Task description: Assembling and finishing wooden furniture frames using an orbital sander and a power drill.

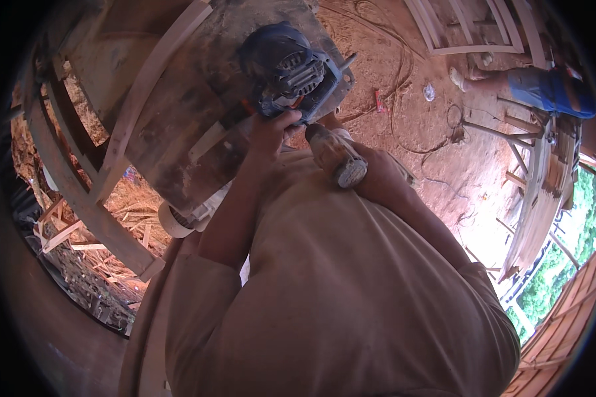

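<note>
A blue and dark power tool (288, 66), with a vented motor housing and a flat base, rests on the dusty worktop in front of me. I cannot make out its exact kind. My left hand (271, 134) is closed on its near edge, thumb on top. In my right hand (372, 169) is a dusty power drill (329, 152), its front end pointing at the blue tool's near side. Whether the drill's tip touches the tool is hard to see. The right fingers are partly hidden behind the drill.
The brown worktop (179, 159) carries a long curved wooden strip (146, 86) on its left. Beyond lies a wooden frame (63, 142) over wood shavings (139, 212). Cables (394, 112) cross the earth floor. At right, a person in blue (543, 89) is near stacked planks (543, 185).
</note>
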Available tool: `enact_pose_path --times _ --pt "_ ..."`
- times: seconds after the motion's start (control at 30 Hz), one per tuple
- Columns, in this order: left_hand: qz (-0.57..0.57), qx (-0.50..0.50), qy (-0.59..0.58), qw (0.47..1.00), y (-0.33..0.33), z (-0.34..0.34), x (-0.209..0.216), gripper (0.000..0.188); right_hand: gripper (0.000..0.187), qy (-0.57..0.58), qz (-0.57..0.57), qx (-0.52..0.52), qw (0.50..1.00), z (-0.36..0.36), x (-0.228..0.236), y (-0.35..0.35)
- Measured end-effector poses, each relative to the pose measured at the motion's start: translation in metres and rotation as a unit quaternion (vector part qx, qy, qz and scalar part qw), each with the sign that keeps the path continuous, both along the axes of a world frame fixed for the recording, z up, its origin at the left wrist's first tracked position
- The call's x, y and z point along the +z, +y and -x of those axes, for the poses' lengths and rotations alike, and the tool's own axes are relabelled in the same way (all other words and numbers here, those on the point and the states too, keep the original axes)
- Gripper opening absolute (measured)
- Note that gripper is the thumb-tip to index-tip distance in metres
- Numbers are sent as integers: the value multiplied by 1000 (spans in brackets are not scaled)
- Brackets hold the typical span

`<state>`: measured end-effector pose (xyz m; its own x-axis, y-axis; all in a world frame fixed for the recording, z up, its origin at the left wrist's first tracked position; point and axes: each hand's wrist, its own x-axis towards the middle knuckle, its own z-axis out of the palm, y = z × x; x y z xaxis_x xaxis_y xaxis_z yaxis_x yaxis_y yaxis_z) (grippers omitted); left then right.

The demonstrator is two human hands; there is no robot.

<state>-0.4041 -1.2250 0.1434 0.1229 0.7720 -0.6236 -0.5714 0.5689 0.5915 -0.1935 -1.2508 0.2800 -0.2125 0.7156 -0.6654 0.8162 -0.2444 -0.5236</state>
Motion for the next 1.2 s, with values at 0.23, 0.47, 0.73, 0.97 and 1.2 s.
enact_pose_path --times 0.23,0.47,0.73,0.97,1.2 --pt "8 39 -46 998 6 -4 -4 48 41 22 -10 -28 999 5 7 4" --pt "19 43 -22 999 11 -3 -11 47 34 10 9 -38 999 11 11 13" --pt "14 37 -9 999 18 1 -9 50 34 28 -3 -30 999 12 9 18" --pt "4 67 -25 997 20 -1 -6 45 41 15 -5 -23 1000 8 7 17" --pt "0 94 -32 995 20 -1 -5 34 42 37 -50 -30 998 6 7 12"
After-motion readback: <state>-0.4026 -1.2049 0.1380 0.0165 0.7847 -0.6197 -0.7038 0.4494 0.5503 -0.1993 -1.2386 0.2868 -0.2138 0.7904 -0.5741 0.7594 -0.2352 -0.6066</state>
